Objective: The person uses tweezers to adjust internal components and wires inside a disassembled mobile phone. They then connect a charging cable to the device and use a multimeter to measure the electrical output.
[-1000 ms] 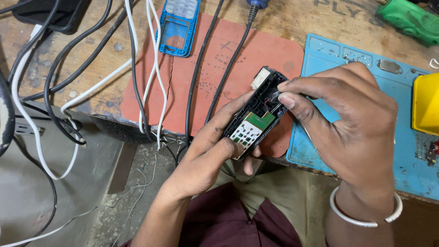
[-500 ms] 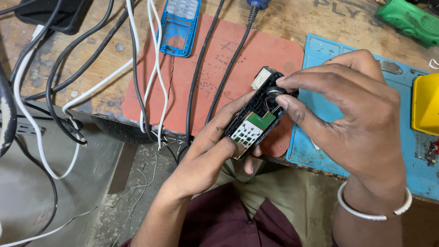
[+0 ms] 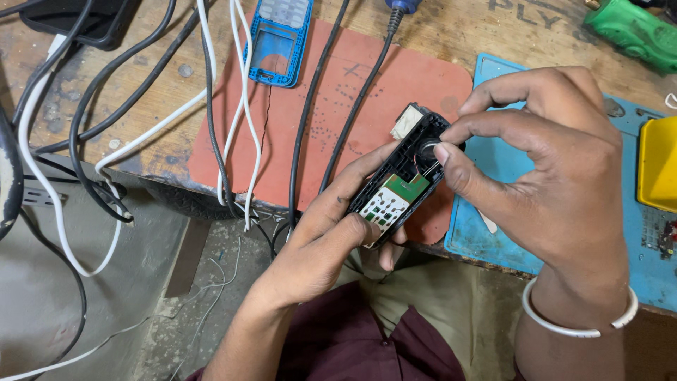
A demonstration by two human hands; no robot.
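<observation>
Centrally held: opened black phone body [image 3: 398,185], circuit board showing, above the surface [image 3: 162,120] edge
Left hand [image 3: 331,233]: fingers wrapped around its lower end
Right hand [image 3: 557,176]: thumb and forefinger pinched at its upper end
Nearby: blue phone cover [image 3: 278,39], red mat [image 3: 367,92], blue mat [image 3: 508,162]

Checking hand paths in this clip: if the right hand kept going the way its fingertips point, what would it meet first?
The right hand points left. Its fingertips already sit at the small round part in the opened phone, so that comes first; beyond it, probably the left hand holding the phone, though depth is unclear.
</observation>
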